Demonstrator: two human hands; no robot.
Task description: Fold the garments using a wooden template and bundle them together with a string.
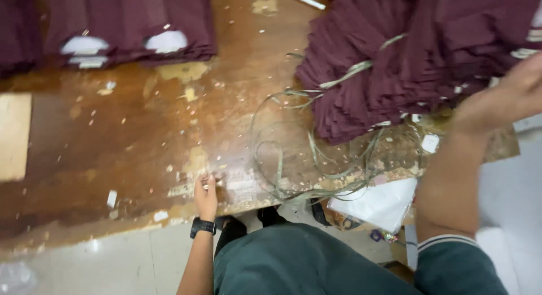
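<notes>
Hands apart at a worn wooden table (130,137)

Left hand (206,194) rests fingers-down on the table edge; right hand (505,97), open, blurred, touches the maroon fabric stack (406,52) at upper right.

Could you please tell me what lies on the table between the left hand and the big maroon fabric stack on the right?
A loose tangle of thin strapping lies on the worn table between the left hand and the maroon stack, in the head view.

Maroon fabric stacks (418,52); worn brown table (130,137); pale green straps (316,159); black wristwatch (202,226).
</notes>
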